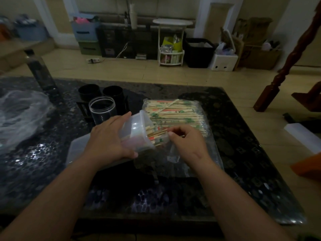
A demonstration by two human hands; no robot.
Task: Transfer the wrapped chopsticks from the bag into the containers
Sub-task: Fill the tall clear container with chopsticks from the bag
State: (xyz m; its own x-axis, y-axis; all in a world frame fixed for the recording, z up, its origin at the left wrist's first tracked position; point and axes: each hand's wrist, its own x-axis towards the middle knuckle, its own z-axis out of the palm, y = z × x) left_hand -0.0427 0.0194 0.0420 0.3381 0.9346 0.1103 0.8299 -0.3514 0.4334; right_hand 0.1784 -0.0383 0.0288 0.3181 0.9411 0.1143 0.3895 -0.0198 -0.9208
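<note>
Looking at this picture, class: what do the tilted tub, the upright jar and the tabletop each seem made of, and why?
Tilted tub: probably cloudy plastic; chopsticks show dimly through its wall. Upright jar: clear plastic or glass, unclear which; fully see-through. Tabletop: likely polished stone or imitation; dark, speckled, glossy reflections.

Wrapped chopsticks (173,113) in bag (196,153); some in tilted container (137,126).

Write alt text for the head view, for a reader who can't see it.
A person's left hand holds a translucent container tilted sideways while the right hand pinches wrapped chopsticks at its mouth. More lie in a clear bag on the dark table, near an empty jar.
</note>
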